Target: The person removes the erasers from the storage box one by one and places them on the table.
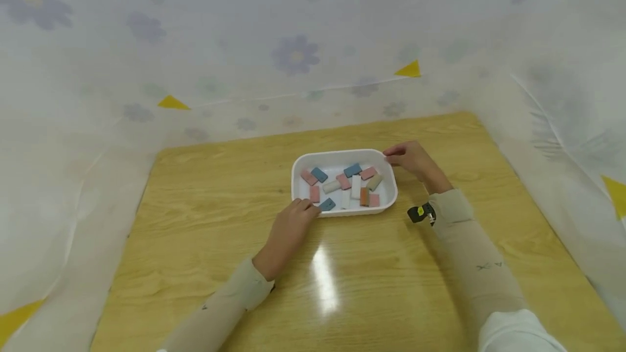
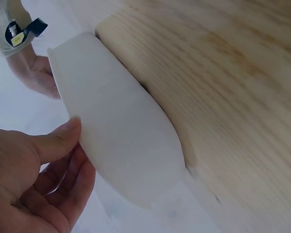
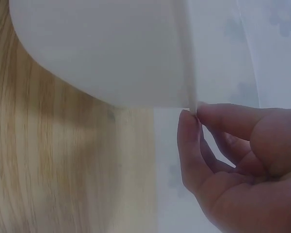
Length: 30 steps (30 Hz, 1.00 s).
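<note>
A white plastic tray (image 1: 305, 157) with rounded corners sits on the table, holding several small blocks in pink, blue, white, beige and orange. Among them are a blue block (image 1: 352, 170), a tall white block (image 1: 356, 187) and an orange block (image 1: 364, 196). My left hand (image 1: 292, 227) pinches the tray's rim at the near left corner, thumb and fingers on either side of the edge in the left wrist view. At the far right corner my right hand (image 1: 415, 159) pinches the rim; the right wrist view shows thumb and fingertips meeting on the lip.
The wood-grain table (image 1: 205, 216) spreads around the tray on all sides. A pale flower-print sheet (image 1: 293, 20) rises behind and beside it, with yellow triangles (image 1: 408, 69) stuck on. A small dark device (image 1: 420, 213) is strapped at the right wrist.
</note>
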Tool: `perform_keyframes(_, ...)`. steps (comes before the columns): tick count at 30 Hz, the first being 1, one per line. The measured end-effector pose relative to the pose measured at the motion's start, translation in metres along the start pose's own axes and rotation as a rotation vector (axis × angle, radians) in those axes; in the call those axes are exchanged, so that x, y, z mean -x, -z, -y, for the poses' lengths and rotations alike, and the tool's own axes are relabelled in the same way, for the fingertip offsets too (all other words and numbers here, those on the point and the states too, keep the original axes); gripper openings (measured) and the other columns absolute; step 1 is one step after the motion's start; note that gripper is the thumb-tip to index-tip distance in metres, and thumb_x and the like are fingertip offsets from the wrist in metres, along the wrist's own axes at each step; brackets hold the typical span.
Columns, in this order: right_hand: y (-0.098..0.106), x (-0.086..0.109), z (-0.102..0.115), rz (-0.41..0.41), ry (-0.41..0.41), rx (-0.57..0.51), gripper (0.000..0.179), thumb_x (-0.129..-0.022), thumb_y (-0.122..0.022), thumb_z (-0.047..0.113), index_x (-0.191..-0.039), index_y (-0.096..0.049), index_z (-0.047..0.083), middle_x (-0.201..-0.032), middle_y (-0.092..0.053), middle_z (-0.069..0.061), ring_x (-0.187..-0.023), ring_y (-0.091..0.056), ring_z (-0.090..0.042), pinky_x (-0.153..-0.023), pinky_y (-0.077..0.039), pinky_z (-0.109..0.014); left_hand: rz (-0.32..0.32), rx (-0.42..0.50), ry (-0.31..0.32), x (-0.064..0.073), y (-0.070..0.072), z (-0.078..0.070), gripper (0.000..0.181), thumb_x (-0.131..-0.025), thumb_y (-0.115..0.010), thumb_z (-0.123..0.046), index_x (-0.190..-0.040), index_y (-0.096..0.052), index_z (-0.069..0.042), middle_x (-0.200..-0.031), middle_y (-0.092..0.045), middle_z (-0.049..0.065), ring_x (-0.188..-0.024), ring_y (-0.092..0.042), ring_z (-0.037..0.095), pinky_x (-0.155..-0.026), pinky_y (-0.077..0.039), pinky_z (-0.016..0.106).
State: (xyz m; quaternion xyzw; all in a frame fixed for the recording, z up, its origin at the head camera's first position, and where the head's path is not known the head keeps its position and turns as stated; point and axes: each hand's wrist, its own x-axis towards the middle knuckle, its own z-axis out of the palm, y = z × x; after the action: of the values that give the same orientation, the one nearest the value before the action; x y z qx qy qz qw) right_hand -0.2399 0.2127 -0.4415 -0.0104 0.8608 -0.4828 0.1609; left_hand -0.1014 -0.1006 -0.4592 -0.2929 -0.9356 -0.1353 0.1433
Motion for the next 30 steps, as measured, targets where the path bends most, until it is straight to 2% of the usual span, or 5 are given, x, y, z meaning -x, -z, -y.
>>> perform_keyframes(10, -0.007, -0.001, 0.002, -0.03, 0.021, 0.014, 0.028, -0.094, -0.053, 0.011, -0.117, -0.059, -0.004, -0.117, -0.056, -0.024, -0.103, -0.057, -0.034, -0.088, -0.045, -0.045, -0.018, 0.019, 0.024, 0.002, 0.003, 0.002, 0.011, -0.086, -0.064, -0.01, -0.095, -0.07, -0.012, -0.091, -0.061, -0.001, -0.08, -0.055, 0.012, -0.066, -0.048, 0.024)
perform_keyframes(17, -0.009, -0.005, 0.003, -0.074, 0.042, 0.025, 0.026, -0.094, -0.054, 0.012, -0.115, -0.06, -0.003, -0.115, -0.057, -0.022, -0.101, -0.057, -0.032, -0.087, -0.045, -0.044, -0.04, 0.01, 0.069, -0.006, 0.002, 0.009, 0.015, -0.083, -0.066, -0.002, -0.093, -0.071, -0.012, -0.086, -0.061, 0.001, -0.08, -0.057, 0.014, -0.067, -0.049, 0.025)
perform_keyframes(20, -0.012, -0.009, 0.001, -0.104, 0.05, 0.046, 0.026, -0.094, -0.054, 0.011, -0.115, -0.061, -0.003, -0.114, -0.058, -0.022, -0.101, -0.057, -0.032, -0.086, -0.046, -0.043, -0.056, 0.005, 0.068, -0.008, -0.002, 0.012, 0.014, -0.083, -0.066, -0.002, -0.092, -0.071, -0.012, -0.086, -0.06, 0.0, -0.079, -0.057, 0.014, -0.065, -0.049, 0.025)
perform_keyframes(26, -0.016, -0.017, 0.004, -0.175, 0.089, 0.115, 0.025, -0.093, -0.053, 0.008, -0.114, -0.061, -0.005, -0.112, -0.059, -0.023, -0.1, -0.057, -0.032, -0.083, -0.047, -0.041, -0.045, -0.02, 0.107, -0.017, -0.007, 0.015, 0.015, -0.084, -0.065, 0.0, -0.093, -0.071, -0.011, -0.09, -0.061, 0.001, -0.083, -0.057, 0.013, -0.069, -0.049, 0.024)
perform_keyframes(30, -0.017, -0.022, 0.005, -0.189, 0.08, 0.124, 0.025, -0.094, -0.053, 0.009, -0.113, -0.061, -0.004, -0.111, -0.059, -0.023, -0.1, -0.057, -0.032, -0.082, -0.047, -0.04, -0.057, -0.026, 0.121, -0.022, -0.007, 0.017, 0.016, -0.083, -0.065, 0.002, -0.092, -0.072, -0.01, -0.09, -0.063, 0.002, -0.081, -0.058, 0.013, -0.069, -0.049, 0.024)
